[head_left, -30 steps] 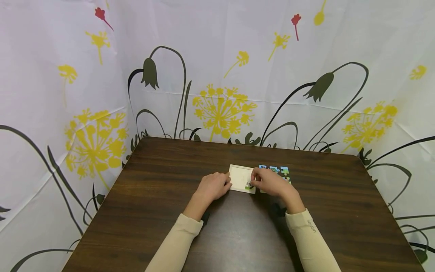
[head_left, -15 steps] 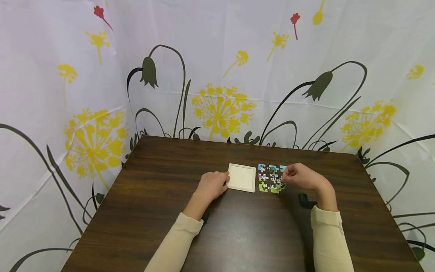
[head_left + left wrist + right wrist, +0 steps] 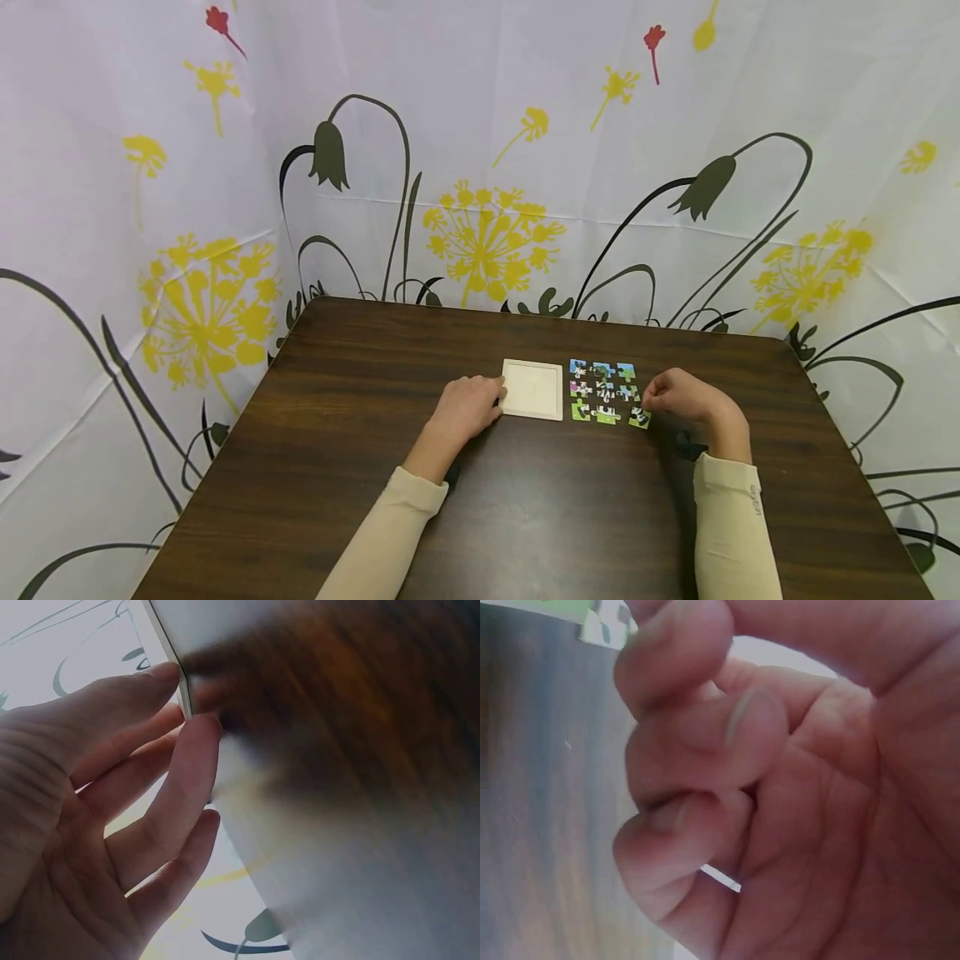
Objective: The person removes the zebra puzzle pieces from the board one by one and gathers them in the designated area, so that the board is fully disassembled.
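A small white square tray (image 3: 532, 389) lies on the dark wooden table (image 3: 525, 517), with nothing in it. My left hand (image 3: 468, 406) rests at its left edge, and the straight fingers (image 3: 187, 765) touch the tray's rim (image 3: 217, 619). Right of the tray, several colourful puzzle pieces (image 3: 602, 390) lie in a loose grid. My right hand (image 3: 677, 395) sits at the grid's lower right corner with curled fingers (image 3: 682, 727). It pinches a black-and-white spotted piece (image 3: 639, 417) down at the table; an edge of that piece (image 3: 604, 622) shows by the index fingertip.
A white curtain printed with yellow and dark flowers (image 3: 487, 233) hangs close behind and beside the table. Bare tabletop (image 3: 360, 375) stretches left of the tray and in front of both arms.
My right hand left the tray's lower right corner with a piece and moved right, down to the corner of the piece grid. The left hand stayed at the tray.
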Tool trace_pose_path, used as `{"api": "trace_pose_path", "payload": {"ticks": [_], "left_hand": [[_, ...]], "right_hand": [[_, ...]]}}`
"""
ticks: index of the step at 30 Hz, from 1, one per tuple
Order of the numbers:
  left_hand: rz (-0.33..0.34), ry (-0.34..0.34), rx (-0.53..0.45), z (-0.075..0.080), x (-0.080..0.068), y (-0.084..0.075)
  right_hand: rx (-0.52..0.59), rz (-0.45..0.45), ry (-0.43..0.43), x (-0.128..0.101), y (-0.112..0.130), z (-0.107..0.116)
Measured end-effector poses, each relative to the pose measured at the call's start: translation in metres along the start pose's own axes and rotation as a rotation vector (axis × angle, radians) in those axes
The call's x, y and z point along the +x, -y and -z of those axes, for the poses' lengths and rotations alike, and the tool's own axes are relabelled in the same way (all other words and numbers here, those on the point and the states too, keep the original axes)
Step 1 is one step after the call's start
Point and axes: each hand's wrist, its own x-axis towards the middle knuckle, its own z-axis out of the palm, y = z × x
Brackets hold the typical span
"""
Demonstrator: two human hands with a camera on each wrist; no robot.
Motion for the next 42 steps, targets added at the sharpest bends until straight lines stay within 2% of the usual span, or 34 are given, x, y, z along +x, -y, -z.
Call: {"api": "trace_pose_path", "payload": {"ticks": [13,18,30,39,42], "left_hand": [[-0.010,0.051,-0.020,0.005,-0.001,-0.003],[-0.003,0.072,-0.028,0.004,0.000,-0.002],[0.013,0.109,-0.067,0.002,0.001,0.000],[0.004,0.122,-0.048,0.005,-0.003,0.000],[0.013,0.130,-0.069,0.006,-0.003,0.001]], "right_hand": [[0.000,0.008,-0.018,0.011,0.002,-0.012],[-0.002,-0.015,-0.030,0.010,0.002,-0.013],[-0.030,-0.128,0.008,0.007,-0.003,-0.015],[-0.006,-0.045,-0.077,0.004,-0.002,-0.011],[0.002,-0.053,-0.092,0.006,-0.001,-0.011]]}}
